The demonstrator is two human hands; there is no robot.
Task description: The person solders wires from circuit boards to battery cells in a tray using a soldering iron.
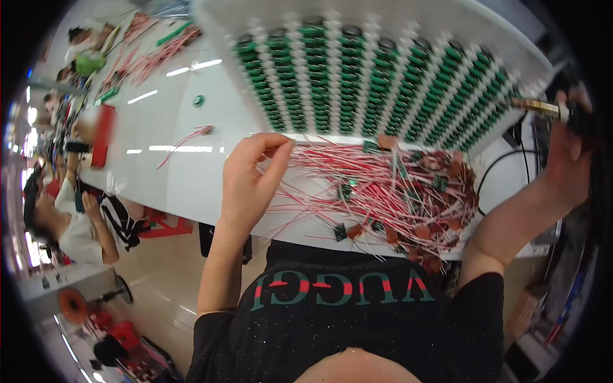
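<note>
Left fingers [271,140] pinched; right hand [569,137] curled, held out wide.

Head camera: riding on the person's head over there, facing forward and down past the black shirt [361,332].
Surface [150,121]: lying close below the lens, stretching off toward the upper left.
Left grip [250,182], right grip [570,131]: both showing at near range.
Frame edges: curving dark around a wide view.

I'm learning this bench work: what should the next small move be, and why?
Probably ease one strand from the overlapping red and white wires with the left hand: its fingertips are pinched beside their ends, while the right hand holds a tool.
</note>
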